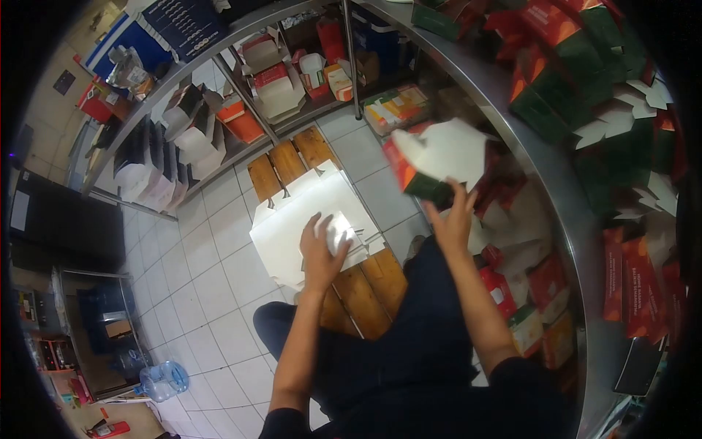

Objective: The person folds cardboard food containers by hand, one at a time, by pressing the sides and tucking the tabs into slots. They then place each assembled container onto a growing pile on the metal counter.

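Note:
My left hand [324,249] lies with fingers spread on a stack of flat white cardboard sheets [281,233]. The sheets rest on a wooden slatted bench [352,296] between my legs, with dark clips along their far edge. A bright patch of light falls beside my fingers. To the right, my right hand [455,216] has its fingers at the near edge of a folded cardboard box [447,150], red and green outside and white inside. The box is slightly blurred and held above the lower shelf.
A metal table [482,84] on the right carries a heap of red and green boxes [570,80]. More boxes [537,282] fill the shelf below. Folded boxes [281,88] stand on the far shelf. A clear water bottle [164,380] lies on the tiled floor [212,293].

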Demonstrator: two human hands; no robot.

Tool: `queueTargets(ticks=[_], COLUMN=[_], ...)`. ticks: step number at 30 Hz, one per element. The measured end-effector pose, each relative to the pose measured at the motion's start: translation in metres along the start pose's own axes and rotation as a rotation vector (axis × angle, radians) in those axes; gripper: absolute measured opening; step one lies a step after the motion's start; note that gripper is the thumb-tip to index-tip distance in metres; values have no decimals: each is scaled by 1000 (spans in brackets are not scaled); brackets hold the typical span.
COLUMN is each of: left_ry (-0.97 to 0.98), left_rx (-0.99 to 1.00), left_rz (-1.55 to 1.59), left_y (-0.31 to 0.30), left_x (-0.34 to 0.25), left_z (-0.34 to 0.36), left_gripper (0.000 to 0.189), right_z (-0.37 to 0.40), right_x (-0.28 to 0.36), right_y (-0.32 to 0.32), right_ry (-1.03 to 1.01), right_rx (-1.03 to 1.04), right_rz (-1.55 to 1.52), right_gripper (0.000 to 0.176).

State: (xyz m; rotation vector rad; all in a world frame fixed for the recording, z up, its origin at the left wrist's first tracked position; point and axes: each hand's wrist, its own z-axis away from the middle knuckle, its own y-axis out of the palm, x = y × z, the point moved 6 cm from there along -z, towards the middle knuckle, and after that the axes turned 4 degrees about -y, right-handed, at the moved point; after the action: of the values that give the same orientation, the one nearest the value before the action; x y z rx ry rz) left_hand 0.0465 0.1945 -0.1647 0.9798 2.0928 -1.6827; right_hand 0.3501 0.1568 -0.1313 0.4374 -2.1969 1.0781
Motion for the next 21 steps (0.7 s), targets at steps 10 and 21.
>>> queueTargets(ticks=[10, 21], left_ry=[189, 48], left_rx=[419, 282], left_rz=[-80, 224], left_y=[48, -115], left_x=[70, -114], left_z=[-1, 29], left_gripper=[53, 11], right_z=[69, 42], right_x=[-70, 106], right_y=[-7, -56], right_ry=[233, -254], right_rx=[458, 262], right_rz=[-202, -446], right_gripper=[82, 63])
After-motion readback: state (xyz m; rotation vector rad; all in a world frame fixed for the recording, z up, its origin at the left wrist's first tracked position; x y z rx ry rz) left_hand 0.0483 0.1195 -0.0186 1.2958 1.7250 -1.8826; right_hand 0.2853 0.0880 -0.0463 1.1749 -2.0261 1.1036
